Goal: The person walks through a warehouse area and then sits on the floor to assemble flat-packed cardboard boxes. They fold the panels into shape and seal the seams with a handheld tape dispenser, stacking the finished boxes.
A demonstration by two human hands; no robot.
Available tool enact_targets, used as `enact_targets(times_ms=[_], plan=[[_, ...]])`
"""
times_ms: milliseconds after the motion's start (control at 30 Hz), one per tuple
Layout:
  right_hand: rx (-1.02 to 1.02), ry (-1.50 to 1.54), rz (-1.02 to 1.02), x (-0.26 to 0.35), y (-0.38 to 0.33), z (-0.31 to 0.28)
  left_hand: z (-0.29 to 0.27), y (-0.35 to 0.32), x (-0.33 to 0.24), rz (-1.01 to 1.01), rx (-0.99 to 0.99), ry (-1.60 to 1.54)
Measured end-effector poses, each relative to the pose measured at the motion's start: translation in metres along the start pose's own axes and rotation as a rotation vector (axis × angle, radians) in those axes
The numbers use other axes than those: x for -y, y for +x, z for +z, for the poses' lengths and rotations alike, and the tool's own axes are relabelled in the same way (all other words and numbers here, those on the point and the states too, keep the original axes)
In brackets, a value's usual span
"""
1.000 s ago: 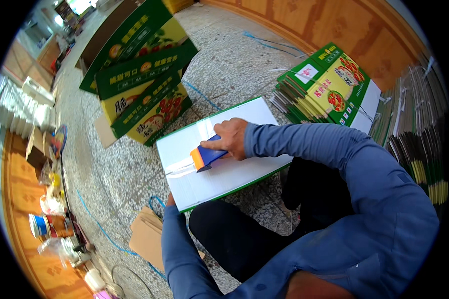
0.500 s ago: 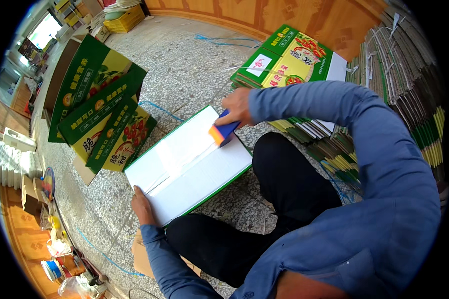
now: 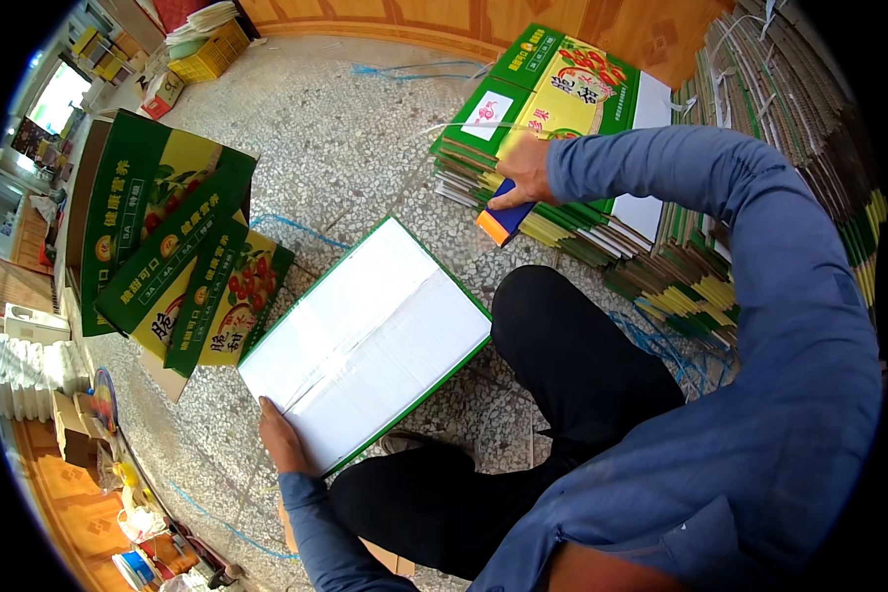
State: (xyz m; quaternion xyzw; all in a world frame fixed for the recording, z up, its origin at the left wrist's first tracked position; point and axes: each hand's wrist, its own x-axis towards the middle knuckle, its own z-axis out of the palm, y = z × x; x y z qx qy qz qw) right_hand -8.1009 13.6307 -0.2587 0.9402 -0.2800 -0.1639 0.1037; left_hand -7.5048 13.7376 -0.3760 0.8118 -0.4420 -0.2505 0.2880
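Between my knees lies a carton [image 3: 375,326], its white side up and green along its edges. Clear tape [image 3: 350,345] runs along its lengthwise middle seam. My left hand [image 3: 284,439] grips the carton's near-left corner, thumb on the white face, other fingers partly hidden. Off the carton's far-right side, my right hand [image 3: 525,170] is closed around a blue and orange tape dispenser [image 3: 506,212]. The dispenser is beside the front of a stack of flattened green and yellow cartons [image 3: 572,94]; I cannot tell whether they touch.
Open green cartons [image 3: 183,237] stand at left. More flattened cartons [image 3: 779,128] are piled upright at right. Blue strapping [image 3: 301,227] lies on the speckled floor [image 3: 296,118]. A yellow crate [image 3: 212,54] sits at the far left, and a wooden panel [image 3: 405,25] closes the back.
My right hand has carried the tape dispenser off the white carton, to the right and away from me. My left hand keeps its hold on the corner.
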Motion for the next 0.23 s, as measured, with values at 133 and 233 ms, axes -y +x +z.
enact_targets(times_ms=[133,233], plan=[[-0.05,0.039,-0.046,0.012,0.022,0.013,0.002,0.003,0.005,-0.005,0.036,-0.101],[-0.114,0.07,-0.076,0.037,0.054,0.03,0.004,0.018,0.024,-0.048,0.024,-0.081]])
